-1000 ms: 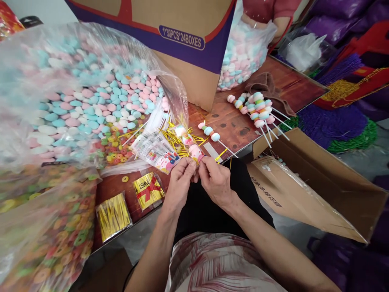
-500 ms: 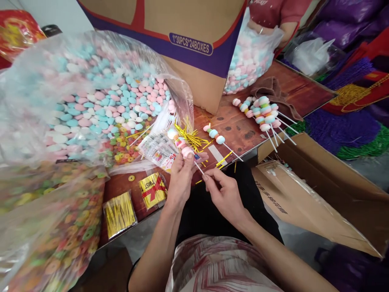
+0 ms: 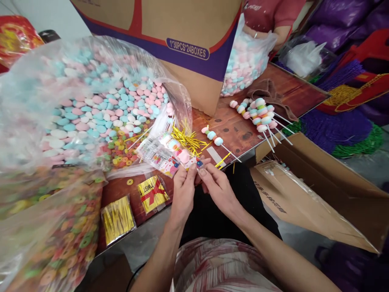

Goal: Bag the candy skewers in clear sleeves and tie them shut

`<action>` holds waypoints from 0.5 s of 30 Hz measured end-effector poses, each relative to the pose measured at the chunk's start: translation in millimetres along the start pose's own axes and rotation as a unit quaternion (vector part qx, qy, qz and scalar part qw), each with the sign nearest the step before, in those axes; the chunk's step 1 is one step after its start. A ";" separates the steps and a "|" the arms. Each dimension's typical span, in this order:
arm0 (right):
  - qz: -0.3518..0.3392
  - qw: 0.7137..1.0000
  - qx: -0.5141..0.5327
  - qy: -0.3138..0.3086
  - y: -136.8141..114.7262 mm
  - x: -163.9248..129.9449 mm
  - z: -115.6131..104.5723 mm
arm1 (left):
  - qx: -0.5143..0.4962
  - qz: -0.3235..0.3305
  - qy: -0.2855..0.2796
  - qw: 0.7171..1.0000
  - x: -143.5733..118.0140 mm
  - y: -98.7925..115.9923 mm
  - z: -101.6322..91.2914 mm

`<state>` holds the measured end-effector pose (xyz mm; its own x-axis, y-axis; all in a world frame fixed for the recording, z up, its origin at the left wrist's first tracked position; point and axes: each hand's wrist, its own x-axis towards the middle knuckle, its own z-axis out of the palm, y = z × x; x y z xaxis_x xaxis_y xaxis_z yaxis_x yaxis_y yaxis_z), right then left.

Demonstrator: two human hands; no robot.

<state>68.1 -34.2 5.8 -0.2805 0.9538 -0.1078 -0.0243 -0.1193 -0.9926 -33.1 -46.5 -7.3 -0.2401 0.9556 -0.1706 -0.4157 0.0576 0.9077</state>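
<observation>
My left hand [image 3: 184,184] and my right hand [image 3: 217,182] meet above the table's front edge, thumbs and fingers pinched close together. Between them is the lower end of a marshmallow skewer [image 3: 183,155], its pink, white and orange sweets pointing up and away to the left. Clear film with print seems to lie around it; whether the fingertips grip the stick, the film or both is hard to see. Printed plastic bags [image 3: 153,156] lie just behind my left hand. Loose gold twist ties [image 3: 188,138] are beyond the fingers. A finished-looking skewer [image 3: 212,136] rests to the right.
A big clear bag of marshmallows [image 3: 100,109] and a bag of gummy rings [image 3: 67,235] fill the left. Packs of gold ties [image 3: 118,219] lie in front. A tall carton [image 3: 188,77] stands behind. More skewers [image 3: 259,113] are piled right, near an open carton [image 3: 316,202] and another person [image 3: 273,16].
My right hand has come up and left to meet my left hand, off the stick's far end. My left hand has slid down from the pink marshmallow. The view has shifted slightly.
</observation>
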 end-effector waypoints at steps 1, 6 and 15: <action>0.030 0.998 0.054 0.002 -2.4 1.8 4.5 | 0.009 0.000 -0.003 1.000 -2.9 1.9 -2.1; 0.193 0.936 0.290 -0.056 -4.1 -4.7 35.6 | -0.071 -0.021 -0.045 0.996 -14.9 28.4 -24.1; -0.133 0.919 -0.365 -0.068 4.2 -1.3 16.3 | -0.115 0.002 0.054 0.992 -4.4 43.6 -45.3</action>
<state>52.7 -40.5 2.7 -0.4762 0.8734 0.1022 0.5265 0.3763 -0.7623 -89.9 -61.3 15.7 -0.3293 0.9185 -0.2189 -0.6014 -0.0253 0.7985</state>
